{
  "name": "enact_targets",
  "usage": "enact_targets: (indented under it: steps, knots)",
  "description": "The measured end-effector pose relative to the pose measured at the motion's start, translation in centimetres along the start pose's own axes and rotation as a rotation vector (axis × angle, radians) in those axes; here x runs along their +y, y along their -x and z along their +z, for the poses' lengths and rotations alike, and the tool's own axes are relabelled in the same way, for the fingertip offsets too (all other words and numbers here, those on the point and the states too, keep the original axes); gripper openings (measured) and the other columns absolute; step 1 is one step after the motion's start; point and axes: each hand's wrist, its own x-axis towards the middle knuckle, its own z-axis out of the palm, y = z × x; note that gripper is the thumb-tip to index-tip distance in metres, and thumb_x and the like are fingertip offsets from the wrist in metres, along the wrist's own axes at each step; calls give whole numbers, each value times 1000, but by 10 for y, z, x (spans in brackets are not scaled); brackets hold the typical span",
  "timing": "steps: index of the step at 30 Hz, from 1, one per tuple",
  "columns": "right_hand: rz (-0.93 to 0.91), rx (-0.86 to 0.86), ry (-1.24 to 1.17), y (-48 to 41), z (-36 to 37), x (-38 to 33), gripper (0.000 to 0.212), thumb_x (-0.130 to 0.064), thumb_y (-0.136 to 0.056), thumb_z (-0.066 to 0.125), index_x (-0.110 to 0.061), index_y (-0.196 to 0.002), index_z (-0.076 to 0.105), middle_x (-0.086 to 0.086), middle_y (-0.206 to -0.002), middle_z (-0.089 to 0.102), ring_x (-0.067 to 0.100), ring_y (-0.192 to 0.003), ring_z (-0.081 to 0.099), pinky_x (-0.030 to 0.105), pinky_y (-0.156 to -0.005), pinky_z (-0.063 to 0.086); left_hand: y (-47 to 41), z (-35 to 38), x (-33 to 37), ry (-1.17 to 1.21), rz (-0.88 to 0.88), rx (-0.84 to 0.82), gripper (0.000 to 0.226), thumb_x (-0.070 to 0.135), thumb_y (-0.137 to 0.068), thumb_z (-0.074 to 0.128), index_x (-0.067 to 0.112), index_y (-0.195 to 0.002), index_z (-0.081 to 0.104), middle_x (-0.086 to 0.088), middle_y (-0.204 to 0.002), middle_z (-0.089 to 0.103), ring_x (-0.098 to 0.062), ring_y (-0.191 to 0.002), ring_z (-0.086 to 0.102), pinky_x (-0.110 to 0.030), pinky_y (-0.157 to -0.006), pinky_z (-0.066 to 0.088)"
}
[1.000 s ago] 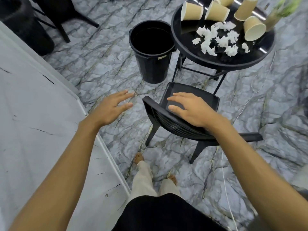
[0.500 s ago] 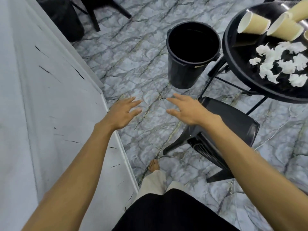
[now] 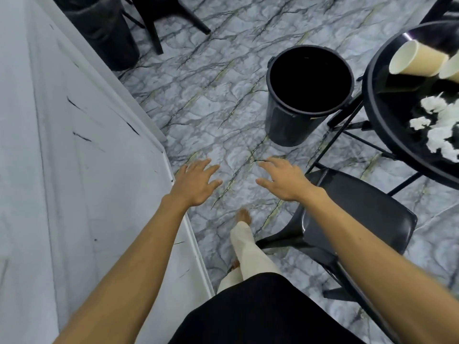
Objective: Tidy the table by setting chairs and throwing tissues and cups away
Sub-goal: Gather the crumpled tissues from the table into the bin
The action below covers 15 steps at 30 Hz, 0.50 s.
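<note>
Left hand [image 3: 196, 186], right hand [image 3: 285, 181]: empty, fingers spread, over floor just short of bin [image 3: 308, 95]. Table [image 3: 372, 108] right of bin, bearing cups [image 3: 417, 59], tissues [image 3: 442, 142]. Chair [image 3: 360, 212] under right forearm. Right hand nearer the litter.

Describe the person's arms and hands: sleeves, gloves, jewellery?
The left hand and right hand are bare: no gloves, rings or watch visible. The left forearm and right forearm show no sleeves. Below them are a black garment and cream trousers.
</note>
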Motion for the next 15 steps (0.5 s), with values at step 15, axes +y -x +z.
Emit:
enact_targets:
  steps: [15]
  knots:
    - [197,249,-194,-82,-53,74,46,-45,-99,48,-22,-139,47,8,-155,34,29,-143,28,54,-109,32,-167,-94,54,-217,204,-81,54,51,-103,33,28,-152,33,0,-163,21,-22,-150,16,-48,-120,11]
